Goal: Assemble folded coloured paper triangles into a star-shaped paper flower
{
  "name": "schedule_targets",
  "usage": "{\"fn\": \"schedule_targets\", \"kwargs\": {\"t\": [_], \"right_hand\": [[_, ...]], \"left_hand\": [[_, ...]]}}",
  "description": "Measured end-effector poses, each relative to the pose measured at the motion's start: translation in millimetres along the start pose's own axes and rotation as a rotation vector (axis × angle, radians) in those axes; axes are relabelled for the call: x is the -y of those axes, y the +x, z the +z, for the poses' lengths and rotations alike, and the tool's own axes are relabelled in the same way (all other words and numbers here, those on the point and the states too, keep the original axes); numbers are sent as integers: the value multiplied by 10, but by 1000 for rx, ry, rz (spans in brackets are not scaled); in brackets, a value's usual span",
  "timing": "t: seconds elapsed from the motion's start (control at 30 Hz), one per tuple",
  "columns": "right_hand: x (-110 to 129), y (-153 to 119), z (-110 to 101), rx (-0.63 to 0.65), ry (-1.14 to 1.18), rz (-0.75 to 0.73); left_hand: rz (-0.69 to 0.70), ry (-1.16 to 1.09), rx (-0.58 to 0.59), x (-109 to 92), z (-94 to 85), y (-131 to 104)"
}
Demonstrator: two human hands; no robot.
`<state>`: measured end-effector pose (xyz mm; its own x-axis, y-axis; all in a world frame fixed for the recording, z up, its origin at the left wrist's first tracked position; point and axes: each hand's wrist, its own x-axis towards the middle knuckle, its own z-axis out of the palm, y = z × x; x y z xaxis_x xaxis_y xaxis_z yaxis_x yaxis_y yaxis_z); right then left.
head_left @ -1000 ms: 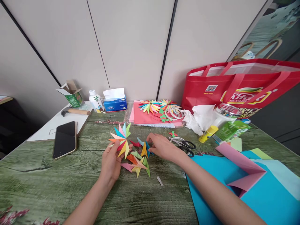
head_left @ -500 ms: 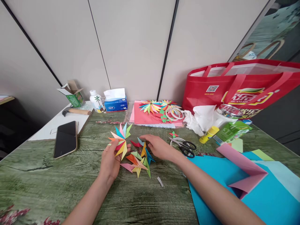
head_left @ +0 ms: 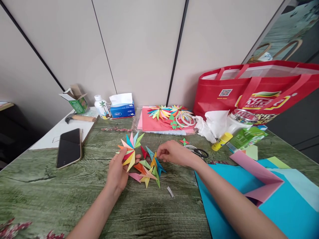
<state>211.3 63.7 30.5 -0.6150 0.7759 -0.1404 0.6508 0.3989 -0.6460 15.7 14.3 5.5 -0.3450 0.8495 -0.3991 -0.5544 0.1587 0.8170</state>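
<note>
A many-pointed folded paper star (head_left: 130,150) in several colours is held in my left hand (head_left: 119,171), thumb on its left side and fingers beneath. Just right of it, a loose ring of folded paper pieces (head_left: 148,171) lies on the table, with green, orange, yellow, pink and blue points. My right hand (head_left: 168,152) hovers at the upper right of that pile, fingers curled together near the blue and orange points; whether something small is between the fingertips cannot be made out. A small white paper strip (head_left: 170,192) lies below the pile.
Scissors (head_left: 199,152) lie beyond my right forearm, near a yellow glue stick (head_left: 222,141). Blue sheets (head_left: 224,186) and a folded pink sheet cover the right side. A phone (head_left: 69,148) is at left. Behind stand a tissue box (head_left: 122,110) and a red bag (head_left: 224,93).
My right hand has moved right, away from the upper points of the pile, and its fingers have curled in. My left hand still holds the star, slightly shifted.
</note>
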Motion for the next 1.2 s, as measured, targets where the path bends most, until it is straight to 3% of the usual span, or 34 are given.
{"fn": "schedule_targets", "kwargs": {"t": [0.1, 0.23, 0.47, 0.63, 0.77, 0.9, 1.2], "right_hand": [[65, -46, -22, 157, 32, -103], [183, -63, 50, 144, -92, -272], [327, -50, 233, 152, -384, -143], [230, -70, 103, 100, -237, -230], [56, -111, -168, 37, -14, -90], [-78, -132, -324, -89, -49, -26], [-16, -53, -133, -31, 57, -126]], "left_hand": [[-9, 6, 18, -1, 15, -17], [-16, 5, 21, -3, 21, -26], [-21, 9, 25, 13, 1, -10], [-9, -5, 5, 4, 5, -22], [-10, -7, 14, -13, 12, -36], [-6, -11, 35, -13, 12, -29], [-3, 1, 52, 5, -13, -8]]}}
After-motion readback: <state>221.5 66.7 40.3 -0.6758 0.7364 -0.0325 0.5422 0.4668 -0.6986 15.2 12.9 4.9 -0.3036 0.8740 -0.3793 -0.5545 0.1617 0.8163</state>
